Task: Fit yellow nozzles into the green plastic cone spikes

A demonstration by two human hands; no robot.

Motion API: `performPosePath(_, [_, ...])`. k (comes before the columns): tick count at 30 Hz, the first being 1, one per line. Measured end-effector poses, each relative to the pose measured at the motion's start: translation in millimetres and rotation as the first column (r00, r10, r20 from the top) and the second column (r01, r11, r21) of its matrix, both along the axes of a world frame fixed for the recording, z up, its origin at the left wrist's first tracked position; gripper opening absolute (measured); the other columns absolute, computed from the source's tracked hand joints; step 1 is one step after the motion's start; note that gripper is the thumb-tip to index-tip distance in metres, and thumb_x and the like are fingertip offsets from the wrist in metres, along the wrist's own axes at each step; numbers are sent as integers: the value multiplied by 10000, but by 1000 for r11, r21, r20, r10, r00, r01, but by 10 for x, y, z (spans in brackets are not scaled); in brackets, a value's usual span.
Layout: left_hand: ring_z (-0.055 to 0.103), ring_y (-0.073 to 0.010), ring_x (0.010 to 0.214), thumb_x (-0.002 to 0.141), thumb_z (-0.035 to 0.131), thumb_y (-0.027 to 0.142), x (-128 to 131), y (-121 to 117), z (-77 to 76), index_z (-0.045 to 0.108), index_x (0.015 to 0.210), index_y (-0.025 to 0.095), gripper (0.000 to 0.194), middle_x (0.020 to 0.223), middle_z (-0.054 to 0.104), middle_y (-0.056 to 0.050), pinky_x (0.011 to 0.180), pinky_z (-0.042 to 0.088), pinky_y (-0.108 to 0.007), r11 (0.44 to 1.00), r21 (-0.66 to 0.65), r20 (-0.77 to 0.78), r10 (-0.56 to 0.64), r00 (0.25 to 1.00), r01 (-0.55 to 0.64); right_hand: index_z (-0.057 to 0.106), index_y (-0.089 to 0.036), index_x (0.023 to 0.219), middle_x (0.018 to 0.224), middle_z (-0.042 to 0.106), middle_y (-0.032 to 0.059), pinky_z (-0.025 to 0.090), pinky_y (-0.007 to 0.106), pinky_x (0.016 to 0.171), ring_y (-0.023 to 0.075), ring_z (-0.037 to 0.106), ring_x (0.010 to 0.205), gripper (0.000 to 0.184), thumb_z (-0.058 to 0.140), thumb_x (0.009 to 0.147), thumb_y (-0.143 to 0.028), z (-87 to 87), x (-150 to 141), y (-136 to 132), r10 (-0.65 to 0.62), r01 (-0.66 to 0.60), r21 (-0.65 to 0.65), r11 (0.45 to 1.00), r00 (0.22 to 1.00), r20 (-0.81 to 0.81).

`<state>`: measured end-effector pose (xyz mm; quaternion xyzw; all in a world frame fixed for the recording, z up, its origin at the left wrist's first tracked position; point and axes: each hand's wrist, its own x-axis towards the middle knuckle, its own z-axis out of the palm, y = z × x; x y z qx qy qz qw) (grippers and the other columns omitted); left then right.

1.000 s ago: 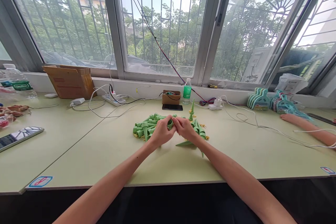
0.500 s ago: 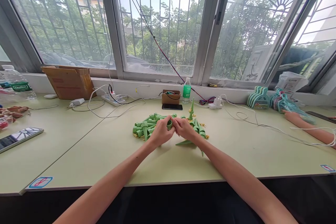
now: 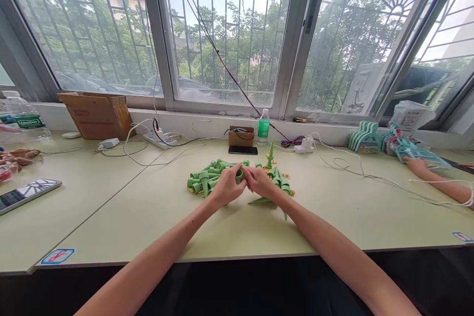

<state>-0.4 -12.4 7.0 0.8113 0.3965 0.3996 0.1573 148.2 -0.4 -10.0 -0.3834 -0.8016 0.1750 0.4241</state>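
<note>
My left hand (image 3: 230, 183) is closed around a green plastic watering spike (image 3: 239, 176), its round open end showing between thumb and fingers. Against it, fingertips touching the left ones, my right hand (image 3: 259, 180) is pinched closed; whatever lies in its fingers is hidden. A pile of green watering spikes (image 3: 204, 180) with yellow bits lies beside and behind my left hand. By my right hand lie more green spikes (image 3: 279, 181) and small yellow parts (image 3: 292, 192). One assembled spike (image 3: 271, 154) stands point up behind them.
Behind the pile are a black phone (image 3: 242, 150), a small brown box (image 3: 240, 136) and a green-labelled bottle (image 3: 263, 127). White cables (image 3: 361, 170) cross the table on the right. At far right a co-worker's hand (image 3: 416, 165) touches turquoise hangers (image 3: 411, 148). A cardboard box (image 3: 98, 117) stands at left.
My hands stay in nearly the same place, with the right fingers shifting slightly against the left. At far right, the co-worker's hand and a turquoise hanger have moved a little to the right.
</note>
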Motion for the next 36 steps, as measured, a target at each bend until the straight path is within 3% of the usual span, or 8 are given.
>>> performPosePath(36, [376, -91, 470, 791, 485, 222, -2, 32, -30, 444, 756, 191, 63, 548, 446, 63, 536, 299, -236, 1000, 19, -18, 6, 1000, -6, 395, -205, 609, 449, 459, -37, 353, 234, 556, 97, 432, 448, 536, 212, 994, -530, -24, 6, 16, 4, -4, 5, 1000, 1000, 25])
